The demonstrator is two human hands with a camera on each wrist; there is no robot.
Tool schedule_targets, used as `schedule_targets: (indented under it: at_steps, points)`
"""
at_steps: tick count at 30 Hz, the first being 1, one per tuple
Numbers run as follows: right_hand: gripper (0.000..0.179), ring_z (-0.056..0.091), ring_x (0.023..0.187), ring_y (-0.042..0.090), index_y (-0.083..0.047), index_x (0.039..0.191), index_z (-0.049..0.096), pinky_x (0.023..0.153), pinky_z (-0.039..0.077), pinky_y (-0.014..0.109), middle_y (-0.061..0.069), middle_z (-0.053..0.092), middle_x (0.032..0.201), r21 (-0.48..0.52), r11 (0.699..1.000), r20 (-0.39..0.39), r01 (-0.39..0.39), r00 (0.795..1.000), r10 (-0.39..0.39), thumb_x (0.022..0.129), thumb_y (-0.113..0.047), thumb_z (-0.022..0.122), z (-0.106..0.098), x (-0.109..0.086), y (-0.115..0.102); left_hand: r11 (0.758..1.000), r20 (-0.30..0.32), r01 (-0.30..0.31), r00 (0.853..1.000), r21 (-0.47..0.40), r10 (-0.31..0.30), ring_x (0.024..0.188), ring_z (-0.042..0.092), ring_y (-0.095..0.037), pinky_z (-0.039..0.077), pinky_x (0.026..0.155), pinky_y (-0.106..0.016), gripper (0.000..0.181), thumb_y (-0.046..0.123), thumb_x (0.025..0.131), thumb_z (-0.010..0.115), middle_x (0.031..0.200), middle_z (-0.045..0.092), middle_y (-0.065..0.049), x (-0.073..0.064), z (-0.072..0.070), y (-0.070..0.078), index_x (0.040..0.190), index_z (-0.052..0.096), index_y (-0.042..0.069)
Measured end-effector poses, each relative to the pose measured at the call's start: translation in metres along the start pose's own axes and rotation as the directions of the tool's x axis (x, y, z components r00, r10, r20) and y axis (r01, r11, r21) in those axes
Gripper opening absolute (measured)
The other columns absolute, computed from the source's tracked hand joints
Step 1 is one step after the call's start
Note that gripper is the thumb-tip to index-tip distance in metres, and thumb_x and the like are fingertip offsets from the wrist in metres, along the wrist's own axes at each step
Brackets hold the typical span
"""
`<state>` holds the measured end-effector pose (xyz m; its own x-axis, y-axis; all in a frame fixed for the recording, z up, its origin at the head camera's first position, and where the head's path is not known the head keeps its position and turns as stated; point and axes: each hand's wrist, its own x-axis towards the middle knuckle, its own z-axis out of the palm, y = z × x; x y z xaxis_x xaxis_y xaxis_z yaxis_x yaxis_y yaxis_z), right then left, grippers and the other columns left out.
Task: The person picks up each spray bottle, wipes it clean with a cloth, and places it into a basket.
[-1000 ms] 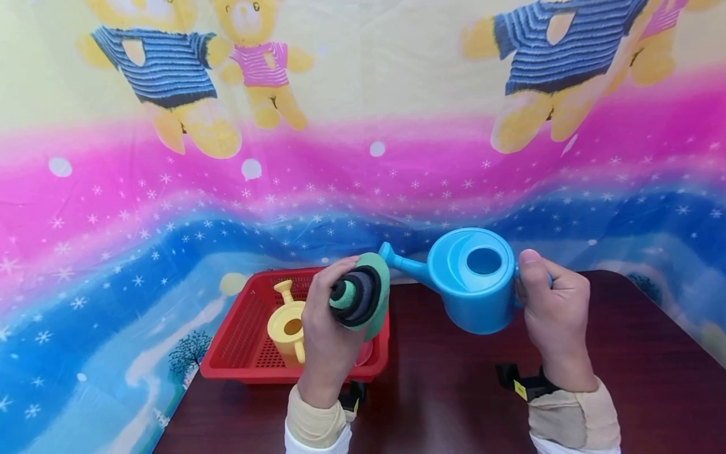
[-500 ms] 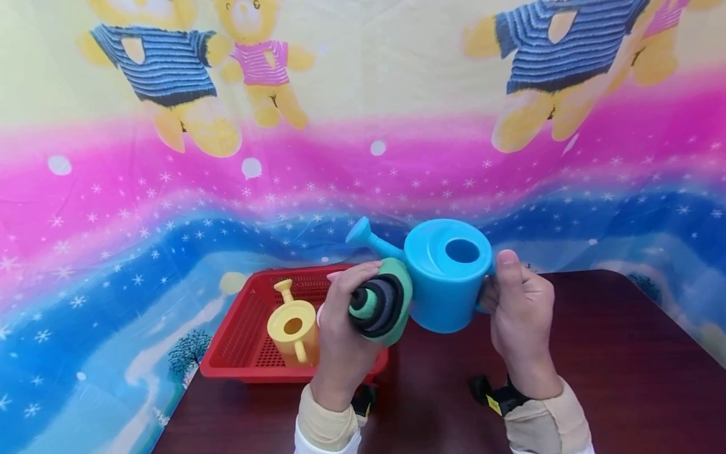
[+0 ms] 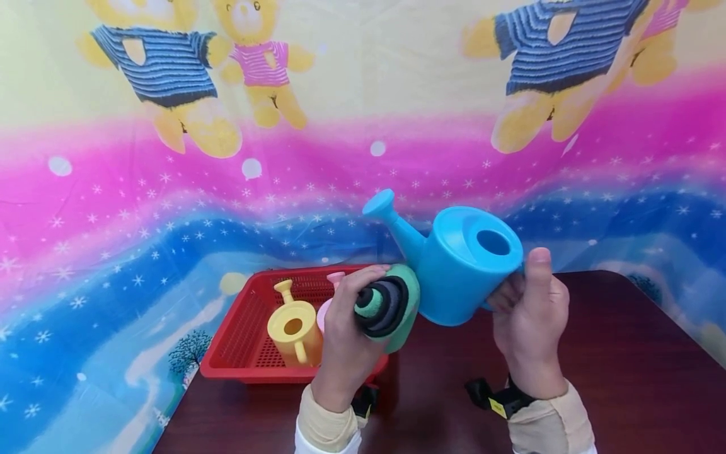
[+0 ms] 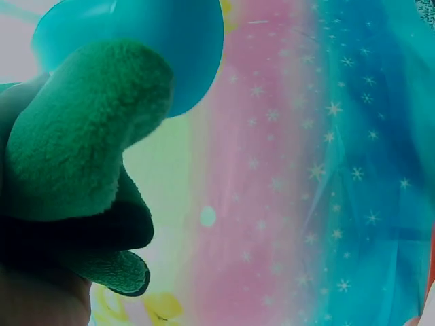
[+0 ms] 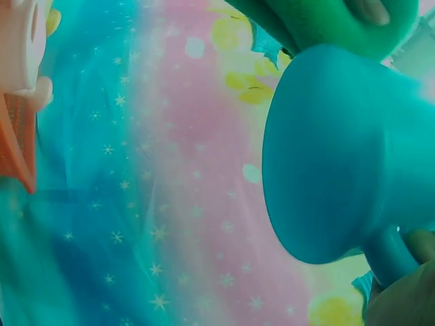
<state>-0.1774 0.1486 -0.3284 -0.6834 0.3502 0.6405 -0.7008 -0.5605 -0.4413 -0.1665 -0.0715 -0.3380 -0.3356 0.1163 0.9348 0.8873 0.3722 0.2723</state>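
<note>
My right hand [image 3: 535, 334] grips the handle of a blue watering can [image 3: 454, 284], thumb pointing up. The can is held up off the table and tilted, its spout raised to the upper left. A folded cloth [image 3: 407, 315], fuzzy green with black and grey layers, is held in my left hand [image 3: 346, 347]. Its green face lies against the can's left side. In the left wrist view the cloth [image 4: 88, 129] overlaps the blue can [image 4: 190, 54]. From the right wrist, the can's round base [image 5: 326, 163] shows, with the green cloth [image 5: 326, 27] above it.
A red plastic basket [image 3: 255, 373] stands on the dark brown table [image 3: 635, 366], left of centre. Inside are a yellow watering can [image 3: 285, 348] and a pink one [image 3: 323, 315], partly hidden by my left hand. A patterned curtain [image 3: 363, 164] hangs behind the table.
The blue can moved left toward the cloth, then tilted back with its spout rising. My left hand shifted right, bringing the cloth against the can, and uncovered part of the pink watering can.
</note>
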Motion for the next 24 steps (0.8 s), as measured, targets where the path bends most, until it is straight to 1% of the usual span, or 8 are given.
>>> schedule_targets:
  at_steps: [4,8,11,15,17,19,22,24]
  points:
    - [0.06,0.018,0.046,0.012,-0.011,0.061,0.026,0.045,0.008,0.029,-0.003,0.02,0.057,0.041,0.998,0.073,-0.054,0.996,0.051,0.112,-0.03,0.051,-0.008,0.003,-0.004,0.995,0.011,0.102,0.995,0.012,-0.102,0.125,0.071,-0.025,0.057,0.109,-0.037,0.068,0.005,0.078,0.092,0.132,0.072,-0.01,-0.001,-0.003,0.004,0.136,0.057,0.004]
    - [0.055,0.022,0.046,0.013,-0.011,0.063,0.031,0.045,0.013,0.029,-0.001,0.022,0.057,0.161,0.982,0.227,-0.101,0.972,0.063,0.115,-0.027,0.039,-0.017,0.009,-0.006,0.978,0.037,0.209,0.977,-0.021,-0.208,0.129,0.069,-0.025,0.059,0.106,-0.041,0.071,0.006,0.078,0.092,0.136,0.071,-0.008,-0.003,-0.007,0.006,0.139,0.057,0.008]
    - [0.054,0.028,0.048,0.017,-0.01,0.064,0.038,0.049,0.02,0.033,0.002,0.025,0.057,0.214,0.967,0.317,-0.137,0.946,0.064,0.115,-0.026,0.034,-0.022,0.011,-0.006,0.974,0.05,0.225,0.973,-0.019,-0.224,0.128,0.069,-0.027,0.059,0.105,-0.043,0.07,0.008,0.079,0.092,0.134,0.072,-0.01,-0.004,-0.009,0.005,0.139,0.056,0.007]
    - [0.055,0.028,0.048,0.019,-0.009,0.064,0.045,0.051,0.02,0.036,0.005,0.027,0.056,0.2,0.965,0.366,-0.172,0.927,0.089,0.115,-0.024,0.031,-0.027,0.01,-0.006,0.97,0.07,0.238,0.97,-0.056,-0.234,0.128,0.069,-0.027,0.059,0.106,-0.044,0.068,0.012,0.082,0.091,0.134,0.072,-0.01,-0.005,-0.011,0.003,0.14,0.056,0.007]
    - [0.054,0.026,0.046,0.018,-0.01,0.064,0.043,0.048,0.017,0.035,0.004,0.026,0.055,0.159,0.972,0.387,-0.17,0.917,0.097,0.115,-0.023,0.029,-0.029,0.009,-0.006,0.962,0.083,0.249,0.967,-0.116,-0.24,0.13,0.068,-0.026,0.055,0.111,-0.043,0.064,0.012,0.085,0.088,0.135,0.072,-0.011,-0.005,-0.012,0.002,0.14,0.056,0.007]
    - [0.054,0.025,0.043,0.017,-0.009,0.063,0.04,0.045,0.016,0.035,0.003,0.026,0.055,0.074,0.986,0.398,-0.149,0.911,0.108,0.114,-0.024,0.03,-0.03,0.007,-0.006,0.942,0.106,0.27,0.962,-0.199,-0.253,0.131,0.067,-0.024,0.055,0.112,-0.041,0.063,0.013,0.087,0.086,0.136,0.071,-0.012,-0.004,-0.012,0.002,0.142,0.056,0.007]
    - [0.053,0.03,0.042,0.015,-0.009,0.062,0.038,0.041,0.02,0.034,0.002,0.029,0.053,-0.1,0.99,0.388,-0.097,0.913,0.128,0.112,-0.027,0.034,-0.033,0.004,-0.004,0.897,0.144,0.316,0.948,-0.309,-0.284,0.131,0.066,-0.021,0.055,0.111,-0.04,0.062,0.019,0.091,0.083,0.138,0.069,-0.016,-0.004,-0.014,0.002,0.144,0.054,0.005]
    - [0.053,0.034,0.042,0.015,-0.008,0.062,0.04,0.04,0.024,0.034,0.002,0.031,0.053,-0.183,0.98,0.374,-0.075,0.917,0.14,0.111,-0.03,0.037,-0.034,0.001,-0.003,0.858,0.172,0.368,0.929,-0.357,-0.327,0.129,0.067,-0.019,0.058,0.107,-0.039,0.062,0.024,0.093,0.082,0.138,0.068,-0.017,-0.005,-0.016,0.003,0.145,0.055,0.006]
